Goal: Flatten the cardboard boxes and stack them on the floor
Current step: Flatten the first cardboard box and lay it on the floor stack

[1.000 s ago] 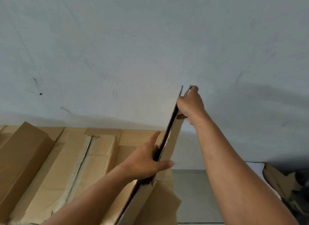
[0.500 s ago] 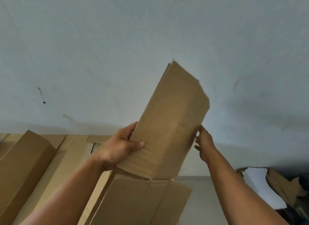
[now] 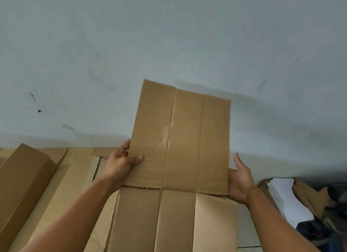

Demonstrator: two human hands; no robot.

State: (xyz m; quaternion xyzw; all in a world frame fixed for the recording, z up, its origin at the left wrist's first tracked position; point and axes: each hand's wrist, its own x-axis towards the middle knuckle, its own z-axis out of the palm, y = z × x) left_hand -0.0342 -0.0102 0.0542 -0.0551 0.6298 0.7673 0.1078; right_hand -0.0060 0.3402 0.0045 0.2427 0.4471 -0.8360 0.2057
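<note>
A flattened brown cardboard box is held up flat in front of me, its broad creased face toward the camera, with more panels hanging below the fold line. My left hand grips its left edge, thumb across the front. My right hand holds the right edge from behind and beside, palm toward the cardboard and fingers hidden behind it. Flat cardboard sheets lie on the floor at the left, beneath the held piece.
An unflattened long brown box lies at the far left on the sheets. At the right, a torn carton with white paper and dark items sit on the floor. A pale wall fills the background.
The cardboard has turned from edge-on to face-on and opened out flat and wider. My right hand dropped from the top corner to the right edge; my left hand stays on the left edge.
</note>
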